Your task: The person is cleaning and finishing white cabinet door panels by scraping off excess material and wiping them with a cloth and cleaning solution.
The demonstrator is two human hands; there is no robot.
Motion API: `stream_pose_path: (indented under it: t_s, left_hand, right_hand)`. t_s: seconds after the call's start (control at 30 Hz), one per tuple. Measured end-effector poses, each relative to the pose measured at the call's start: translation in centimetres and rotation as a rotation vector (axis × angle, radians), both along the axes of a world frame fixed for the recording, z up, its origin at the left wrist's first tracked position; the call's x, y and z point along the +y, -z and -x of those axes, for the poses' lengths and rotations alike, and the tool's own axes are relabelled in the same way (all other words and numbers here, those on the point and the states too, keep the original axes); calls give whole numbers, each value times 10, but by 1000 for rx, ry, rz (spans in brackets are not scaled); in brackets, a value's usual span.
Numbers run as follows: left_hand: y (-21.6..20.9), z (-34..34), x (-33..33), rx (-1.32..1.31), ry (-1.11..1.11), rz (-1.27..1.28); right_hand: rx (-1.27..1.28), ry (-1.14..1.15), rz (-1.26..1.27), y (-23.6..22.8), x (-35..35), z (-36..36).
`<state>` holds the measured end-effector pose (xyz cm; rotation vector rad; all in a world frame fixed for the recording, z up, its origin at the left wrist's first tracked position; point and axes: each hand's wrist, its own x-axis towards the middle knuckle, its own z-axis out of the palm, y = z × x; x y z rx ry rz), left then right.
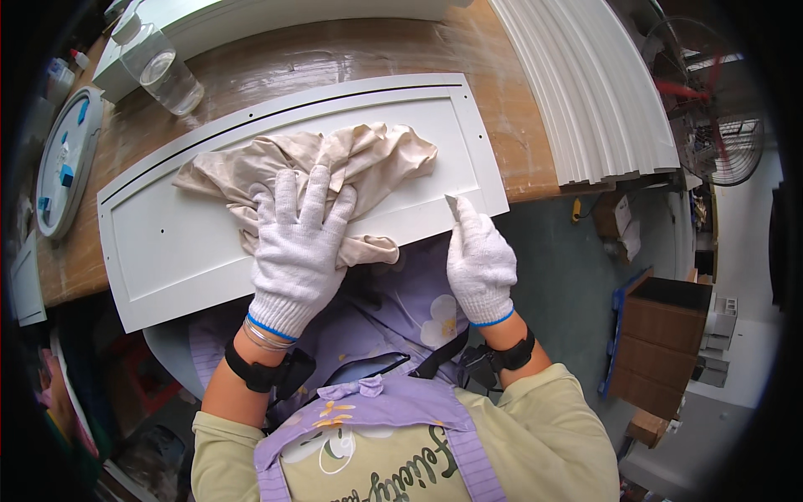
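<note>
A white framed panel (192, 226) lies slantwise on the table, its front edge jutting toward my lap. Across its middle is a crumpled beige cloth (276, 155). My left hand (299, 230), in a white knit glove, rests on this cloth with its fingers stretched out and slightly apart. My gloved right hand (481, 259) is closed by the panel's right front corner. From its fingers sticks out the tip of a small grey metal blade (452, 204), close to the panel's edge; the rest of the blade is hidden in the grip.
Behind the panel a clear plastic bottle of liquid (167, 79) stands on the brown table (351, 54). A round white lid or tray (69, 159) with blue pieces sits at the left. Long white mouldings (594, 100) are stacked at the right. Brown cartons (657, 343) stand further right.
</note>
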<state>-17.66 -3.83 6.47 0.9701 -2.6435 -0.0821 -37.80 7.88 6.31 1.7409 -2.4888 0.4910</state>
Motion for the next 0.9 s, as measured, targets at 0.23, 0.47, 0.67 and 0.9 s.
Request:
stream_pose_path:
  t_s: [0.23, 0.47, 0.67, 0.9]
  left_hand:
    - [2, 3, 1, 30, -3, -20]
    - [0, 4, 2, 40, -19, -18]
    - [-2, 0, 2, 4, 5, 7]
    - [5, 0, 3, 17, -10, 28]
  right_hand:
    - [-18, -207, 36, -3, -1, -15]
    - [-157, -399, 52, -4, -2, -11]
    - [-4, -51, 113, -10, -28, 94]
    - [155, -457, 27, -21, -88, 137]
